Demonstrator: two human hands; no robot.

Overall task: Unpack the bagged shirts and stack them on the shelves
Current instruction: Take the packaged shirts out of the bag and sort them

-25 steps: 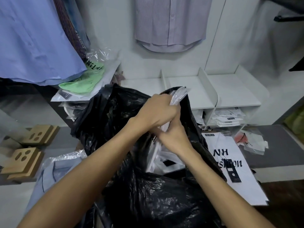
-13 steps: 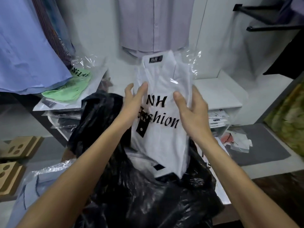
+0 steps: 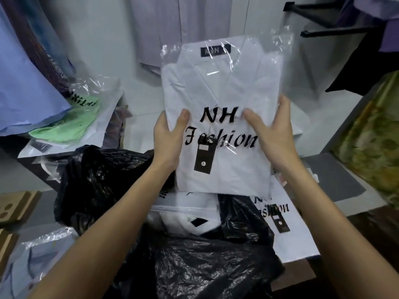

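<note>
A folded white shirt in a clear plastic bag, printed "NH Fashion", is held upright in front of me. My left hand grips its left edge and my right hand grips its right edge, thumbs on the front. Below it gapes a big black plastic sack with more bagged white shirts inside. Another bagged white shirt lies flat to the right of the sack. The white shelf behind is mostly hidden by the held shirt.
A bagged green shirt tops a pile at the left. A bagged light-blue shirt lies at lower left. Blue and lilac shirts hang above. Cardboard pieces sit at far left, a grey mat at right.
Both hands pulled a bagged white shirt up out of the black sack and now hold it upright by its sides, closer to me. My view shifted right.
</note>
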